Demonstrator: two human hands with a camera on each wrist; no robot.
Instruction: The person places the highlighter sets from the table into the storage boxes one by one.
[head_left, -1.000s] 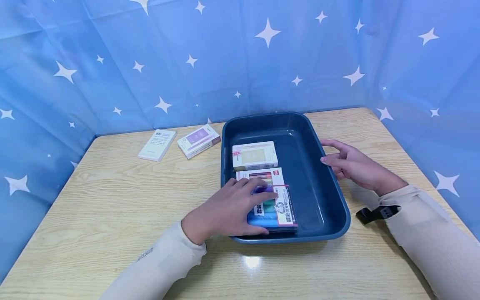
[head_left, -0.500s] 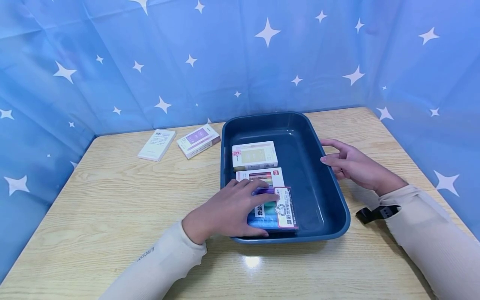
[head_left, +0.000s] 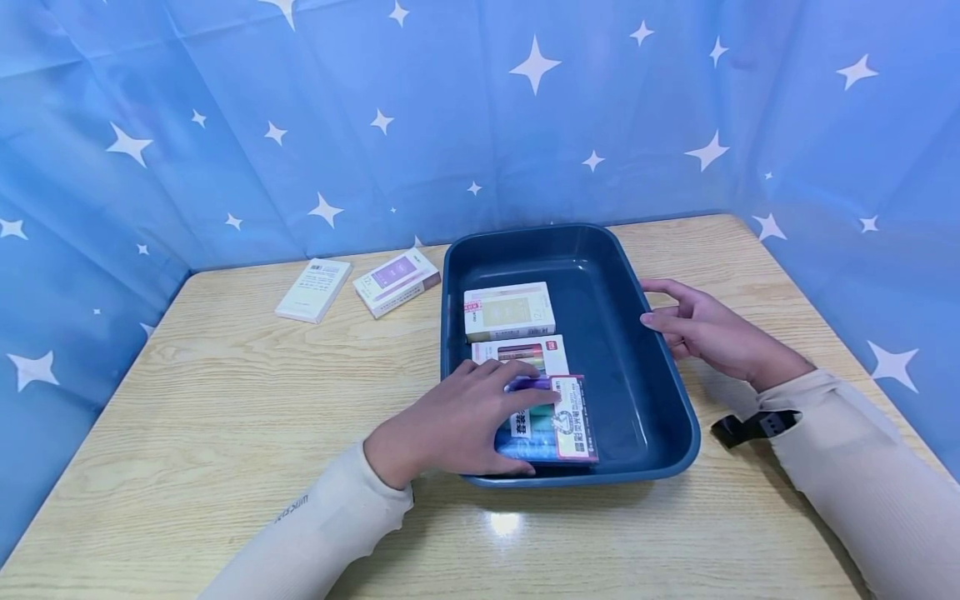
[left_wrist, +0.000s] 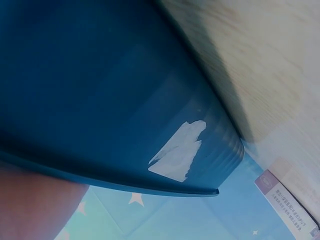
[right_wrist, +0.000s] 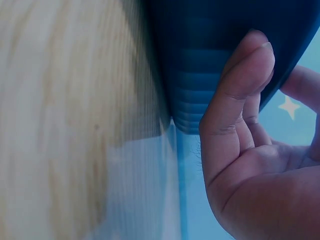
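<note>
My left hand point(head_left: 457, 421) reaches over the left rim of a dark blue plastic tray point(head_left: 622, 392) and grips a clear pack of coloured highlighters point(head_left: 572, 417) at the tray's near end. Its thumb lies along the pack's near side, the fingers across the far side; the palm hides the pack's left part. Outside the right wall, my right hand point(head_left: 701, 329) holds the rim, thumb at the edge. In the right wrist view its bent fingers point(right_wrist: 247, 70) lie against the outer wall. A white pack of coloured pens point(head_left: 553, 354) sits just beyond the highlighters.
A white box with a yellow panel point(head_left: 510, 310) lies farther back in the tray. Left of the tray on the wooden table point(head_left: 225, 417) are a white-and-purple box point(head_left: 397, 282) and a plain white box point(head_left: 313, 290). A starry blue curtain point(head_left: 480, 108) hangs behind.
The highlighter pack has shifted slightly toward the tray's near end, and its face has tilted a little. The right hand, tray and other boxes look still.
</note>
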